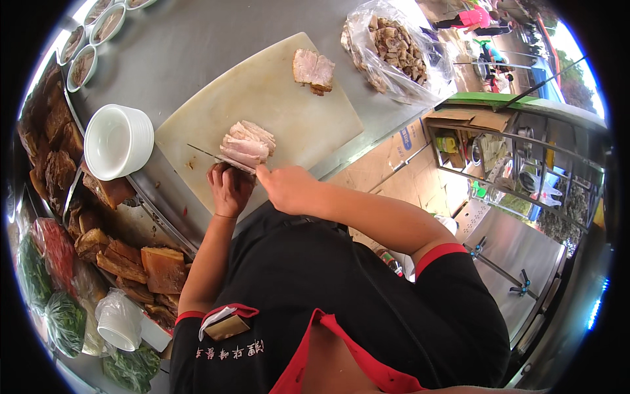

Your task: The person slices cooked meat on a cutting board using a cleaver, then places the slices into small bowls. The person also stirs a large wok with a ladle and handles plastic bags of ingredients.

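Observation:
On the pale cutting board [221, 101] lies a pile of sliced cooked meat [247, 142], pinkish white with browned edges. My right hand [288, 189] grips a knife, its handle hidden in the fist. The knife blade [199, 148] is seen edge-on, along the near side of the slices, with its tip pointing left. My left hand [230, 189] has its fingers curled against the meat on the near side of the blade; what lies under them is mostly hidden. Farther off on the board rests another piece of meat [313, 69].
Left of the board stand stacked white bowls [118, 143]. Braised meat chunks [165, 270] fill trays at the left. Several filled bowls [81, 68] stand at the far left. A clear plastic bag [362, 54] of chopped meat lies beyond the board. A metal rack [512, 145] stands right.

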`<state>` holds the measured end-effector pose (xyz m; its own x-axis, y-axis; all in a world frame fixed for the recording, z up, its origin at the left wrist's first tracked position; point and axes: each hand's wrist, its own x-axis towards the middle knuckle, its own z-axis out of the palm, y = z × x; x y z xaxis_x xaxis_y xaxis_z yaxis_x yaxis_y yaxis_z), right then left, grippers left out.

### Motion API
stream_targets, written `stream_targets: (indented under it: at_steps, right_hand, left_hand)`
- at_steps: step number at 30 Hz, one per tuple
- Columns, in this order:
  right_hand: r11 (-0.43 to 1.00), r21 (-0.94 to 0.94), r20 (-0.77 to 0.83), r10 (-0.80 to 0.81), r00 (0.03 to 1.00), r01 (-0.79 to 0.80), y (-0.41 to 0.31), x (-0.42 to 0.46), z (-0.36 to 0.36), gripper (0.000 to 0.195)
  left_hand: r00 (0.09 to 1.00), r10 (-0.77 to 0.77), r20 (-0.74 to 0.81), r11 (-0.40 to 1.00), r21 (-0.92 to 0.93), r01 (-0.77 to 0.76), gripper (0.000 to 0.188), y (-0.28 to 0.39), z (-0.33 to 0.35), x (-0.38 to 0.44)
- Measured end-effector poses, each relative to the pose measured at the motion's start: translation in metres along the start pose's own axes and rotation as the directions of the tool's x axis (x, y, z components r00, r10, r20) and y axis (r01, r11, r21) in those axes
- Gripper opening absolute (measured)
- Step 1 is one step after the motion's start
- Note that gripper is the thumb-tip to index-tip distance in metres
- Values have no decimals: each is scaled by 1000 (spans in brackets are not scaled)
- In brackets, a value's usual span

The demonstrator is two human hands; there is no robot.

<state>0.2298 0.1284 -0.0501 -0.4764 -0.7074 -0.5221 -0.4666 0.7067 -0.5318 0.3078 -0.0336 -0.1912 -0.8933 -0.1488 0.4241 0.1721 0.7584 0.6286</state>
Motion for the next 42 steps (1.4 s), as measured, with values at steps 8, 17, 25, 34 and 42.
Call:
stream_targets:
  at_steps: [8, 17, 25, 34, 42]
  right_hand:
    - [1000, -10, -219, 2, 976, -5, 15, 12, 37, 28]
    - [1000, -21, -67, 10, 998, -11, -5, -32, -17, 24]
    - [1000, -19, -86, 1, 996, -3, -8, 1, 9, 23]
    - [1000, -17, -102, 0, 995, -2, 10, -10, 32, 23]
    - [996, 77, -101, 61, 993, -53, 16, 13, 22, 24]
  left_hand:
    - [999, 35, 32, 999, -2, -35, 31, 0, -6, 4]
    - [1000, -9, -21, 985, 170, 13, 32, 6, -6, -14]
    - [999, -29, -22, 993, 111, 31, 32, 4, -9, -6]
    - [999, -30, -29, 992, 119, 34, 31, 6, -12, -7]
    - [989, 56, 136, 961, 260, -90, 34, 24, -24, 7]
